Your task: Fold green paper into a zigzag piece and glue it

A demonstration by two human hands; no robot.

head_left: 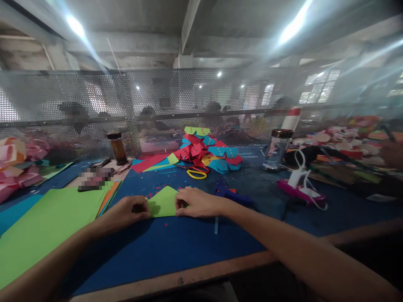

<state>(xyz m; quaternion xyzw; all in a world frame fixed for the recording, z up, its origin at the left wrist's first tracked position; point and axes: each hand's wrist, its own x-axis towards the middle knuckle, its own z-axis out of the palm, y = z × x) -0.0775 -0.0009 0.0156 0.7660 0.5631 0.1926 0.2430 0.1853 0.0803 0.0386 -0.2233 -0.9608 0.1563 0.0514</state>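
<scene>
A small folded piece of green paper lies on the blue table in front of me, with a point at its top. My left hand pinches its left edge with curled fingers. My right hand presses down on its right edge, fingers bent and closed on the paper. Both forearms reach in from the bottom of the view.
A stack of green and orange sheets lies at left. Behind are yellow-handled scissors, a heap of folded red, blue and green shapes, a dark jar, a clear bottle, a blue glue gun and a perforated metal screen. People sit beyond it.
</scene>
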